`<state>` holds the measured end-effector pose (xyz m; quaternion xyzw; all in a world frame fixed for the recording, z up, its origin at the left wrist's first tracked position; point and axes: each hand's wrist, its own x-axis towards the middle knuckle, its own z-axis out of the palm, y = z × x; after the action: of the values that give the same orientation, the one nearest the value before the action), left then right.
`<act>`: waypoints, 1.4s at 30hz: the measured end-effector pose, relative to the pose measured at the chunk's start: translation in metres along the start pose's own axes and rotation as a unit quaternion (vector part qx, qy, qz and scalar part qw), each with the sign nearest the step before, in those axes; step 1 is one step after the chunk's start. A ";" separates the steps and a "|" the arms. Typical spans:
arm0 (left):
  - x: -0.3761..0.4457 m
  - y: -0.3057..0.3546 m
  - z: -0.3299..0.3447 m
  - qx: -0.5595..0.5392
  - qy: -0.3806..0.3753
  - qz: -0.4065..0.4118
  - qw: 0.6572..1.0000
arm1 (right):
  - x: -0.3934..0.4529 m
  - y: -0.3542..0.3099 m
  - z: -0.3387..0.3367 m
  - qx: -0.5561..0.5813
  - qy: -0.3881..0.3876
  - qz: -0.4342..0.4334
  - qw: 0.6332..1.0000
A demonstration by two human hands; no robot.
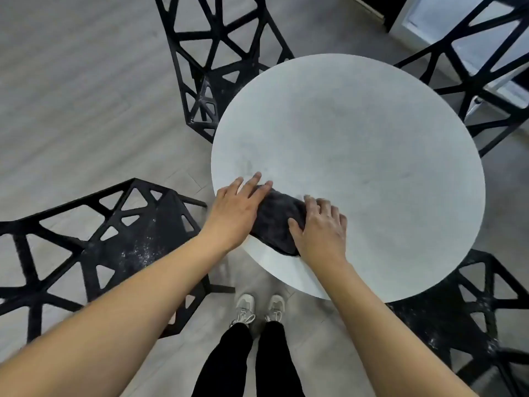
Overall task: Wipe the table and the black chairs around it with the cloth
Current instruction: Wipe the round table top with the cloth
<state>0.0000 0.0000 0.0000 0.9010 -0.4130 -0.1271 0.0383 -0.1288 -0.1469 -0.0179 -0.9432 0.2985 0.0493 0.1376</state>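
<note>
A black chair point(120, 247), dusted with white specks, is cut off at the left edge. The left hand point(237, 207) presses flat, fingers straight, on the dark cloth point(276, 222) at the round table point(372, 156)'s near edge; the right hand point(319, 227) curls over it. No writing is legible.

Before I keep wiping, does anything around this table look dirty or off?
Yes. White specks like dust or powder lie scattered on the seat of the black chair at the left, and more on the black chair at the lower right. The table shows only faint smudges.

Soft even light — wide-angle edge distortion
</note>
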 end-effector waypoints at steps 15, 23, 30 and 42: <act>0.020 0.001 0.000 -0.129 -0.100 -0.114 0.980 | 0.023 -0.008 -0.001 0.141 -0.080 0.054 0.985; -0.023 0.020 -0.017 -0.581 -0.100 -0.343 0.731 | -0.016 -0.025 -0.021 0.262 0.072 -0.056 0.961; -0.072 0.033 -0.045 -0.790 -0.041 -0.381 0.479 | -0.068 -0.053 -0.032 0.303 0.039 -0.162 0.938; -0.133 0.036 -0.065 -0.758 0.052 -0.347 0.550 | -0.071 -0.066 -0.073 0.275 -0.090 -0.208 0.934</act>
<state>-0.0929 0.0743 0.0954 0.6163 0.1838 -0.3494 0.6814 -0.1478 -0.0775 0.0792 -0.9009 0.0839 0.0202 0.4253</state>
